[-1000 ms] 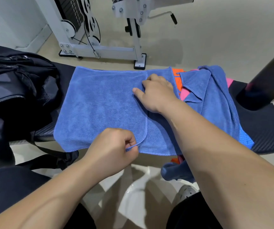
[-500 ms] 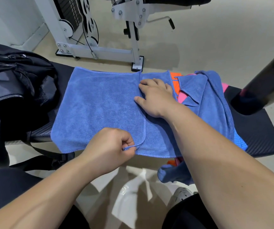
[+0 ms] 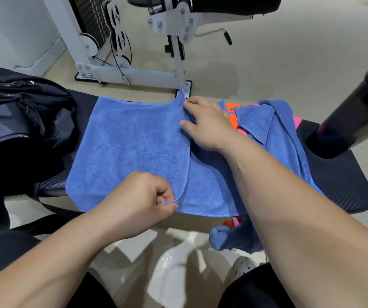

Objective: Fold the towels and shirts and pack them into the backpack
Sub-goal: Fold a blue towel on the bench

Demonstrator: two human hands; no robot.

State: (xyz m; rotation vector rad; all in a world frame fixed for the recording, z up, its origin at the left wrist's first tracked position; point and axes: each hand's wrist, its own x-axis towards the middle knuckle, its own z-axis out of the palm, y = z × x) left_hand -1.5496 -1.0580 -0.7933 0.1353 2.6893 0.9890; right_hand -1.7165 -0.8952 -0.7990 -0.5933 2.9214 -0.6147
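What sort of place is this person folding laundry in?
Most likely a gym or workout room: a white weight machine with a plate stack and cable pulleys stands just beyond, and the blue towel lies on a black padded bench.

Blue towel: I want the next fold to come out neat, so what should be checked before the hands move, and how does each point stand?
1. Left hand pinches the near corner of the blue towel flap: ok.
2. Right hand holds the flap's far corner, which stands lifted: ok.
3. Flap surface lies smooth: ok.
4. Near edges of both layers line up: cannot tell, the left hand covers them.
5. Backpack lies apart from the towel's left edge: ok.
6. Pile of other cloths lies off the towel's right end: cannot tell, the right arm hides where they meet.
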